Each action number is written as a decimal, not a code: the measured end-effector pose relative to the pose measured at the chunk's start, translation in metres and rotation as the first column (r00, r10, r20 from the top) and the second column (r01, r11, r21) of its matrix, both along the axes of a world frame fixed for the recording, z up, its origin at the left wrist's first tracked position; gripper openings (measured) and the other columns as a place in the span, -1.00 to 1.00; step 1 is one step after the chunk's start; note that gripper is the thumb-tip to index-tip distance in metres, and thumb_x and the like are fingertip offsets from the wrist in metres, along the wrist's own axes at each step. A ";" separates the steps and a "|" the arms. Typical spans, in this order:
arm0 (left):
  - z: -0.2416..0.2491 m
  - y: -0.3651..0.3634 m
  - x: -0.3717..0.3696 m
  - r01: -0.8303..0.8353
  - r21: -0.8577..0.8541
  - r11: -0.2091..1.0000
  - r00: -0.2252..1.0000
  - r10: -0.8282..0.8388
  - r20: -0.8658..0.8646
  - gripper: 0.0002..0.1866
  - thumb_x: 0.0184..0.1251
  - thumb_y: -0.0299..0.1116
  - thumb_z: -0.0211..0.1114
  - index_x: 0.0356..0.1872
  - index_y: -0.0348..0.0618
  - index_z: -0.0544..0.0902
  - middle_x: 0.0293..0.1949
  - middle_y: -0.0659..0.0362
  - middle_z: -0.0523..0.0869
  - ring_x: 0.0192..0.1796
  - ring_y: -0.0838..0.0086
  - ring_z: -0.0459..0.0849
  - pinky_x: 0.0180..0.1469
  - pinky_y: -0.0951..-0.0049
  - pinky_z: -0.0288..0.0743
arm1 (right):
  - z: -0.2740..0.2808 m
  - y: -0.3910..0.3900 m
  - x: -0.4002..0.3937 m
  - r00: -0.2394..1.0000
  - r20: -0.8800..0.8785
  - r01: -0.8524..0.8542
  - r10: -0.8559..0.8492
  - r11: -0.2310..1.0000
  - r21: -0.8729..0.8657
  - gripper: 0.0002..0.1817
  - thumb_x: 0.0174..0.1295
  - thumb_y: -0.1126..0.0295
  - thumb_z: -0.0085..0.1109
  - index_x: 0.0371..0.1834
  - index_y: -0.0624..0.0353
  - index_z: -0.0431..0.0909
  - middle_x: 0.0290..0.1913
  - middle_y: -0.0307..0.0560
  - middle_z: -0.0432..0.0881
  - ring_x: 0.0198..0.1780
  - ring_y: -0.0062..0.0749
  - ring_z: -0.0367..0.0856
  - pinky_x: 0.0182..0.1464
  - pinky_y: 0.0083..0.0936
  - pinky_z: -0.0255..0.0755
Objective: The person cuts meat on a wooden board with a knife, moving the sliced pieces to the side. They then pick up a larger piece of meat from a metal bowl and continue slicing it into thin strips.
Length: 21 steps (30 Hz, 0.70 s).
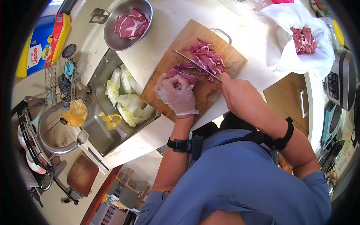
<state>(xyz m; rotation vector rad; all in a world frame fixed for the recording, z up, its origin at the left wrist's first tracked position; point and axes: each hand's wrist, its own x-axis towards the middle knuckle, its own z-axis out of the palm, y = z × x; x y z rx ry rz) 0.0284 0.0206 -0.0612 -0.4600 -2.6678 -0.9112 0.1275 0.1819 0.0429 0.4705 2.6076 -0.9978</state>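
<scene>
Sliced red meat [206,56] lies on a wooden cutting board [159,80] in front of me. My left hand [177,93], in a clear plastic glove, has its fingers curled against the near end of the meat. My bare right hand [237,92] is closed round the handle of a knife [197,64], whose thin blade points to the upper left across the meat. The handle is hidden in my fist. Some cut pieces lie on the far side of the blade, and a larger piece sits beside my gloved fingers.
At the upper left stands a metal bowl [108,35] with a piece of meat. Cabbage [129,107] lies in the sink [101,133] at the left. A white bag [285,17] with meat is at the upper right, near a cooker [339,80].
</scene>
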 end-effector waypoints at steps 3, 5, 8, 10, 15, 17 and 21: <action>-0.002 0.000 -0.001 0.006 0.033 0.999 1.000 -0.007 0.008 -0.87 0.27 -0.44 0.35 -0.34 -0.18 0.54 -0.02 -0.08 0.62 0.11 0.03 0.47 0.17 0.00 0.27 | 0.000 -0.003 0.000 1.000 0.021 0.012 -0.011 1.000 -0.020 -0.79 0.18 0.62 0.06 -0.13 0.32 0.35 -0.44 0.29 0.65 -0.31 0.27 0.68 -0.26 0.05 0.54; -0.006 -0.002 -0.001 0.000 0.039 0.999 1.000 -0.001 0.008 -0.87 0.23 -0.45 0.36 -0.33 -0.15 0.55 0.01 -0.05 0.62 0.09 0.03 0.46 0.16 -0.01 0.26 | 0.006 -0.004 0.001 0.999 0.035 -0.001 0.002 1.000 -0.026 -0.80 0.19 0.61 0.05 -0.13 0.33 0.35 -0.44 0.29 0.65 -0.31 0.27 0.68 -0.26 0.06 0.54; -0.007 -0.002 -0.002 0.001 0.036 0.999 1.000 -0.001 0.006 -0.87 0.23 -0.46 0.36 -0.33 -0.15 0.55 0.00 -0.04 0.62 0.08 0.03 0.46 0.16 -0.01 0.26 | 0.010 -0.006 0.003 0.998 0.041 -0.044 0.045 0.998 -0.040 -0.83 0.22 0.60 0.01 -0.13 0.33 0.36 -0.44 0.28 0.65 -0.31 0.26 0.69 -0.26 0.06 0.54; -0.006 0.000 -0.001 0.004 0.063 0.998 1.000 -0.004 -0.004 -0.84 0.29 -0.44 0.38 -0.33 -0.23 0.54 -0.05 -0.11 0.61 0.08 0.03 0.48 0.12 0.02 0.31 | 0.009 -0.007 0.002 0.996 0.029 -0.079 0.080 0.996 -0.046 -0.84 0.24 0.59 0.00 -0.12 0.33 0.37 -0.44 0.28 0.65 -0.32 0.26 0.69 -0.27 0.06 0.54; -0.002 -0.001 -0.002 0.027 0.064 0.998 0.999 -0.029 0.031 -0.86 0.19 -0.48 0.37 -0.32 -0.17 0.55 -0.02 -0.05 0.63 0.02 0.03 0.47 0.13 -0.01 0.27 | -0.011 -0.026 -0.031 0.985 -0.125 -0.117 0.119 0.993 0.024 -0.85 0.27 0.56 -0.01 -0.12 0.35 0.41 -0.41 0.25 0.69 -0.33 0.19 0.73 -0.29 -0.01 0.60; 0.000 -0.002 -0.001 0.044 0.042 0.998 0.998 -0.046 0.043 -0.86 0.19 -0.48 0.37 -0.31 -0.17 0.55 -0.02 -0.05 0.62 0.02 0.04 0.47 0.13 -0.01 0.27 | -0.018 -0.040 -0.051 0.983 -0.137 -0.118 0.120 0.993 0.022 -0.85 0.28 0.54 0.00 -0.13 0.36 0.41 -0.41 0.25 0.70 -0.33 0.18 0.74 -0.29 -0.02 0.61; -0.005 -0.004 -0.002 0.045 0.024 0.999 0.999 -0.046 0.014 -0.86 0.23 -0.46 0.36 -0.28 -0.16 0.56 -0.04 -0.03 0.62 0.03 0.04 0.48 0.12 0.00 0.28 | -0.022 -0.033 -0.044 0.987 -0.131 -0.085 0.089 0.996 0.038 -0.85 0.28 0.52 0.03 -0.15 0.36 0.42 -0.42 0.26 0.69 -0.32 0.16 0.74 -0.30 -0.01 0.60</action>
